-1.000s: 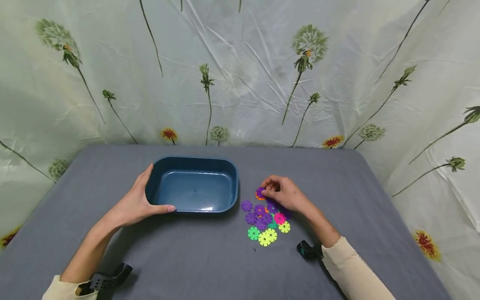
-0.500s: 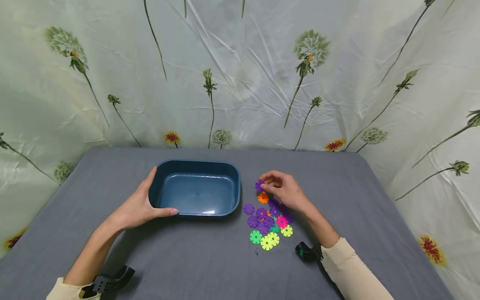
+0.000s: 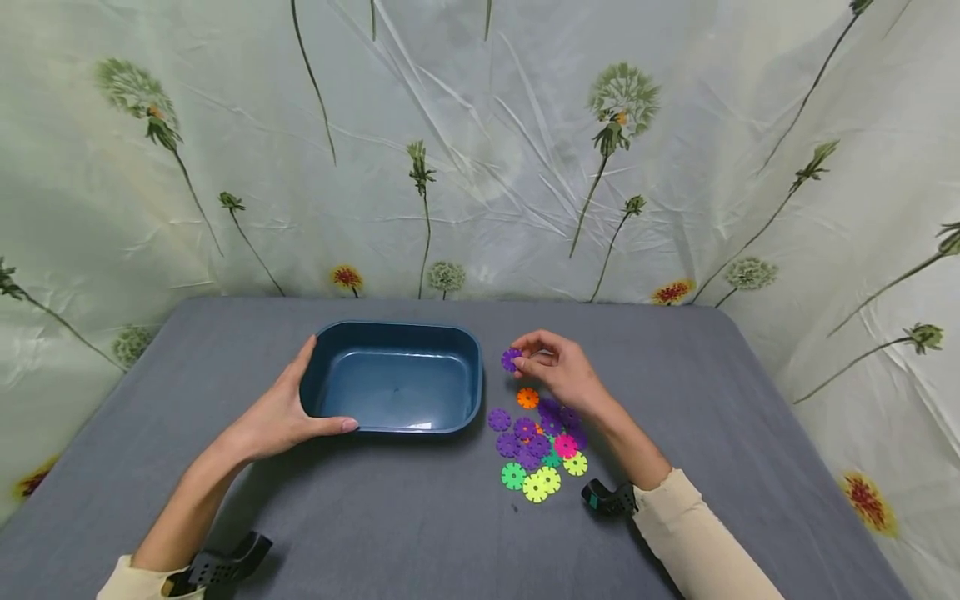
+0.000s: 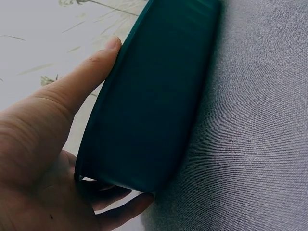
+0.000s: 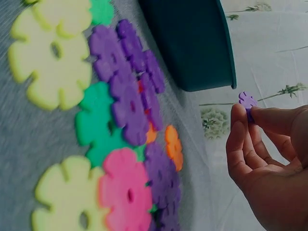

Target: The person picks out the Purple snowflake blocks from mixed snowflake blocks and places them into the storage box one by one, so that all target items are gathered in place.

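Observation:
My right hand (image 3: 564, 373) pinches a purple snowflake disc (image 3: 510, 360) between thumb and fingertips, raised above the table just right of the basin. In the right wrist view the pinched disc (image 5: 247, 99) stands out past the fingertips. With thumb along the near rim and fingers round the left end, my left hand (image 3: 273, 412) grips a blue plastic basin (image 3: 396, 390), which has nothing in it. Below my right hand lies an orange disc (image 3: 528, 398). A loose pile of purple discs (image 3: 507, 445) spreads nearer me, mixed with a pink disc (image 3: 566, 446).
Yellow discs (image 3: 536, 487) and a green disc (image 3: 513, 476) lie at the pile's near edge. A grey cloth (image 3: 390, 525) covers the table. Behind it hangs a flower-printed curtain (image 3: 510, 167). Both wrists wear black camera mounts (image 3: 228, 562).
My right hand has lifted the purple disc off the orange one and carried it up and slightly left, uncovering the orange disc. My left hand keeps its grip on the basin.

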`<state>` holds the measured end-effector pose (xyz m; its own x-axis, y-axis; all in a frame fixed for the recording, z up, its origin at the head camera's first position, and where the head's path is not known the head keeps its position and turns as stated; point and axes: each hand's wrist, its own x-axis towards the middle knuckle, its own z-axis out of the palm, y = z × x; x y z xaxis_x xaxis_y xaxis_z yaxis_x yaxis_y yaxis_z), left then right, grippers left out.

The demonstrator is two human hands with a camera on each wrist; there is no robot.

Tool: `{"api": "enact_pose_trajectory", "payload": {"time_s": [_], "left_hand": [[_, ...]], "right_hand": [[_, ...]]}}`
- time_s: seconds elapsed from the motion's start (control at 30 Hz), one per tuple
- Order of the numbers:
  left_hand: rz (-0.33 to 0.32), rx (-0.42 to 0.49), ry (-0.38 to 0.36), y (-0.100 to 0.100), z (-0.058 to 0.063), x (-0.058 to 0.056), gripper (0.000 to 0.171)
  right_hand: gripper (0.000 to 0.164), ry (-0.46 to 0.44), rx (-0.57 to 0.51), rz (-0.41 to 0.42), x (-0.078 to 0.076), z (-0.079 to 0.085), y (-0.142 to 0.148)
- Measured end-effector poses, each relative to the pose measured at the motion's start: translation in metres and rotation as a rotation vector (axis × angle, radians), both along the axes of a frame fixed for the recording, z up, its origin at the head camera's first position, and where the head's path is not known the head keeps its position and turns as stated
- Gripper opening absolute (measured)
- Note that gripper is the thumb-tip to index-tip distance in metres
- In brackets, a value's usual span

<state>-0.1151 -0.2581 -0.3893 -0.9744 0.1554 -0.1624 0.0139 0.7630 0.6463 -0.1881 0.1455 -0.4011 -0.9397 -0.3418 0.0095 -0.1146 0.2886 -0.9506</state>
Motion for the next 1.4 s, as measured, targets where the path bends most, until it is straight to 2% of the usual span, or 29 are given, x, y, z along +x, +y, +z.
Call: {"api": "enact_pose_trajectory", "payload": {"time_s": [0.27, 0.47, 0.67, 1.03, 1.4], "left_hand": [[0.008, 0.005, -0.012, 0.004, -0.001, 0.002, 0.141], [0.014, 0.009, -0.004, 0.002, 0.001, 0.001, 0.14], [0.01, 0.031, 0.001, 0.003, -0.002, 0.0, 0.14], [0.013, 0.027, -0.011, 0.0, -0.003, 0.004, 0.139], [0.007, 0.031, -0.021, -0.001, -0.003, 0.002, 0.139]], "right_hand": [[0.021, -0.038, -0.048, -0.018, 0.002, 0.006, -0.008], [0.022, -0.042, -0.092, 0.01, 0.0, 0.011, -0.018], [0.021, -0.067, -0.106, 0.029, -0.001, 0.013, -0.022], [0.019, -0.055, -0.072, 0.042, -0.004, 0.012, -0.038], [0.02, 0.002, -0.006, 0.06, -0.008, 0.009, -0.047]]}}
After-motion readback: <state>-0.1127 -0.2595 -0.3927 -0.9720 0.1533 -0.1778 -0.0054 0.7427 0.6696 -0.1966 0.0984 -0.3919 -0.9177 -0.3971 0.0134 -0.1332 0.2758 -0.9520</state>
